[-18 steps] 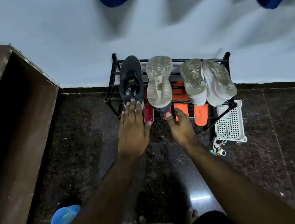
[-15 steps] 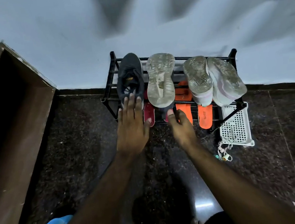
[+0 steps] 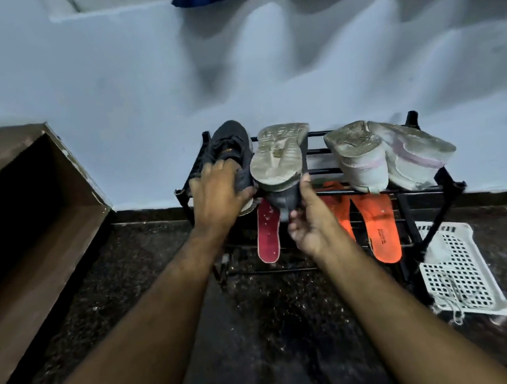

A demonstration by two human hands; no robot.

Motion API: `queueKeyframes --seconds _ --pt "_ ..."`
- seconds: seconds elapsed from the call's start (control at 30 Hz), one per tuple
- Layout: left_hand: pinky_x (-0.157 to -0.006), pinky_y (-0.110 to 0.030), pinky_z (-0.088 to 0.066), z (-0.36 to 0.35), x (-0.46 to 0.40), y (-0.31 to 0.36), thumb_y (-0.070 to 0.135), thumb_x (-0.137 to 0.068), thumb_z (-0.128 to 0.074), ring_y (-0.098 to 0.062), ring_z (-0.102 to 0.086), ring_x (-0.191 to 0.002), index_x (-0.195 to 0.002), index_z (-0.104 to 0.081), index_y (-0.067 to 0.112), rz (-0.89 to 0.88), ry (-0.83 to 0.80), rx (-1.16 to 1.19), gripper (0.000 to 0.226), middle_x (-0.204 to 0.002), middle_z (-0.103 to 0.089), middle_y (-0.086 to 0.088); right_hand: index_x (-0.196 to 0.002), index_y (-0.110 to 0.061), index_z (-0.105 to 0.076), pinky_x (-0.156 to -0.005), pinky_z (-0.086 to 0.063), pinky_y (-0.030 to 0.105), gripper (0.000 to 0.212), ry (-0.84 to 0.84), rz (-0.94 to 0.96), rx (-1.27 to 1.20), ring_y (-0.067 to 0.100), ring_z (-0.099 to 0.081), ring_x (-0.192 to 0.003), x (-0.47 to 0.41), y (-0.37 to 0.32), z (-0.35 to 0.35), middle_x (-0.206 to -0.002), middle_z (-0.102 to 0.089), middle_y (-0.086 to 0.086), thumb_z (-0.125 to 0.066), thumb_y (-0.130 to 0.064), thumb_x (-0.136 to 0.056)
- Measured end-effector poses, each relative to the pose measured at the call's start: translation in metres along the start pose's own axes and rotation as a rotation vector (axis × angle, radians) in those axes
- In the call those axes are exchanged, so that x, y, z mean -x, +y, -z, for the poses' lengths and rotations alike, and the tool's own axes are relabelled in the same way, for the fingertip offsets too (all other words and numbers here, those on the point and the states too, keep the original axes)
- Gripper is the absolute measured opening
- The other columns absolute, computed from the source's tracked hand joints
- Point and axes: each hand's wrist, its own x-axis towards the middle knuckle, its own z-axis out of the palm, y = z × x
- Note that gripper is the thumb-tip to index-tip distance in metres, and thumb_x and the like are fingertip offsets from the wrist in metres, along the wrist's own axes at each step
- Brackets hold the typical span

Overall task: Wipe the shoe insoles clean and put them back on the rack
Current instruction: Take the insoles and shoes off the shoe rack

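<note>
Left hand has fingers curled over the dark upright shoe at the left end of the rack's top tier, thumb wrapped on its near side, so it grips that shoe. Right hand holds the heel end of the second dark shoe, which lies sole-up; thumb up along its right edge, fingers curled under. Red insole hangs off the lower tier directly between the two wrists, just beside the right hand's fingers, not touched; surface looks speckled with pale marks. Two orange insoles sit on the lower tier right of the right hand: the near one fully visible with a small dark label, the other mostly hidden behind the hand. Black rack stands against the blue-white wall; a pair of white shoes sole-up fills the top tier's right half. White perforated basket lies on the floor touching the rack's right leg. Brown cabinet stands well apart on the left, with open dark floor in front of the rack.
</note>
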Motion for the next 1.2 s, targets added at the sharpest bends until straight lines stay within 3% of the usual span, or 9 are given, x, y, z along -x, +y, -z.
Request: queueKeyframes --seconds 0.1,0.27,0.43,0.53,0.67,0.77,0.87,1.03,1.2 --pt "-0.079 -0.041 -0.036 0.007 0.006 0.002 0.048 -0.08 -0.075 -0.02 -0.052 -0.099 -0.091 -0.047 0.029 0.007 0.052 0.08 0.035 -0.094 -0.059 0.009 -0.113 -0.013 -0.062 -0.035 -0.027 0.013 0.032 -0.201 0.045 -0.108 -0.002 -0.037 -0.038 -0.005 0.002 -0.004 -0.091 -0.065 0.001 -0.065 -0.039 -0.093" --pt "-0.074 -0.035 -0.021 0.021 0.005 -0.005 0.04 -0.084 -0.072 -0.018 -0.054 -0.088 -0.084 -0.04 0.034 -0.094 0.232 0.003 0.033 -0.074 -0.042 0.016 -0.109 -0.012 -0.064 -0.038 -0.036 0.013 0.016 -0.253 0.35 0.182 -0.001 -0.054 -0.046 -0.013 -0.034 -0.012 -0.076 -0.069 -0.003 -0.065 -0.022 -0.097" --pt "-0.077 -0.038 -0.025 0.005 0.013 -0.022 0.038 -0.082 -0.072 -0.013 -0.05 -0.083 -0.082 -0.045 0.031 -0.227 0.253 0.136 0.028 -0.074 -0.05 0.014 -0.124 -0.006 -0.064 -0.095 -0.055 0.039 0.035 -0.386 0.623 0.37 0.025 -0.07 -0.105 -0.021 -0.04 -0.004 -0.116 -0.073 0.013 -0.069 -0.021 -0.093" --pt "-0.082 -0.042 -0.031 -0.005 0.039 -0.023 0.041 -0.082 -0.07 -0.012 -0.05 -0.084 -0.083 -0.045 0.031 -0.276 0.262 0.201 0.027 -0.074 -0.05 0.014 -0.127 -0.004 -0.062 -0.101 -0.051 0.045 0.036 -0.463 0.721 0.398 0.027 -0.067 -0.109 -0.007 -0.034 -0.004 -0.121 -0.07 0.018 -0.066 -0.013 -0.092" --pt "-0.083 -0.042 -0.032 -0.008 0.079 -0.03 0.045 -0.084 -0.07 -0.012 -0.05 -0.085 -0.086 -0.046 0.031 -0.287 0.304 0.258 0.028 -0.078 -0.051 0.015 -0.109 -0.013 -0.065 -0.088 -0.056 0.037 0.017 -0.394 0.959 0.653 0.014 -0.067 -0.097 0.029 -0.016 -0.002 -0.103 -0.074 0.002 -0.066 -0.012 -0.092" --pt "-0.079 -0.041 -0.031 0.001 0.109 -0.042 0.041 -0.085 -0.067 -0.014 -0.051 -0.079 -0.085 -0.043 0.029 -0.348 0.383 0.147 0.027 -0.074 -0.049 0.014 -0.1 -0.009 -0.057 -0.076 -0.051 0.044 0.012 -0.376 1.216 1.105 0.022 -0.062 -0.081 0.056 0.008 0.003 -0.088 -0.065 0.012 -0.063 -0.015 -0.092" --pt "-0.076 -0.039 -0.033 0.014 0.13 -0.052 0.037 -0.081 -0.069 -0.011 -0.04 -0.061 -0.077 -0.036 0.029 -0.336 0.445 0.15 0.034 -0.061 -0.039 0.014 -0.095 -0.017 -0.048 -0.064 -0.046 0.044 0.02 -0.305 1.412 1.466 0.026 -0.056 -0.071 0.083 0.034 0.019 -0.076 -0.055 0.0 -0.059 -0.032 -0.089" --pt "-0.061 -0.029 -0.031 0.001 0.175 -0.053 0.026 -0.076 -0.072 -0.013 -0.028 -0.051 -0.073 -0.032 0.026 -0.39 0.447 0.148 0.04 -0.058 -0.029 0.013 -0.092 -0.025 -0.036 -0.054 -0.04 0.036 0.022 -0.373 1.426 1.839 0.03 -0.059 -0.073 0.114 0.078 0.068 -0.082 -0.054 -0.005 -0.051 -0.041 -0.089" --pt "-0.055 -0.027 -0.023 -0.022 0.231 -0.052 0.03 -0.074 -0.074 -0.021 -0.042 -0.048 -0.074 -0.031 0.027 -0.454 0.341 0.165 0.044 -0.059 -0.031 0.01 -0.091 -0.02 -0.041 -0.052 -0.025 0.031 0.02 -0.489 1.459 2.043 0.032 -0.057 -0.058 0.124 0.116 0.107 -0.079 -0.054 -0.002 -0.048 -0.039 -0.086"
